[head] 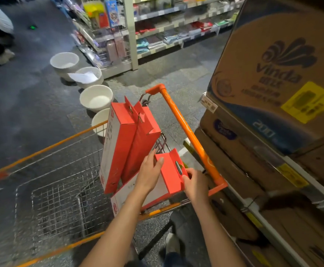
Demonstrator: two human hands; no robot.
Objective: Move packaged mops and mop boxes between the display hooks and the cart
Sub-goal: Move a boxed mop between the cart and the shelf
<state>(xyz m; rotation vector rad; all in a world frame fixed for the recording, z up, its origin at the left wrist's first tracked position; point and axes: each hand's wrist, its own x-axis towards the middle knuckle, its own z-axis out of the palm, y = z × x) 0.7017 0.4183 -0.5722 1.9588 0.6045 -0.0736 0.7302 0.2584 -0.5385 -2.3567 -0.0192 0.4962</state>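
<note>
The fingers of the right hand (pixel 194 183) curl round the near end of a long red cardboard mop box (pixel 169 173), pinching it beside the hang slot in its tab. The left hand (pixel 149 173) lies on the same box with fingers mostly straight, its fingertips (pixel 160 160) touching the top edge, steadying rather than clasping. The box lies tilted in the near right corner of the wire shopping cart with orange rails (pixel 60 189), its white face down toward the basket floor and its red end raised close to the thick orange cart handle (pixel 192 139).

Two more tall red-and-white mop boxes (pixel 126 143) stand upright just behind, leaning together against the handle end. So three boxes are in the cart; whether this one is going in or coming out I cannot tell, and no display hooks are in view, so how much is left stays unclear.

Most of the basket to the left is bare wire, giving room to slide or lay boxes down. The right side is tight: stacked brown cardboard cartons (pixel 273 93) on a rack press close to the handle. Ahead on the grey floor, a row of white round basins (pixel 96 97) sits near the cart's far edge, beside shelving of packaged goods (pixel 167 31).
</note>
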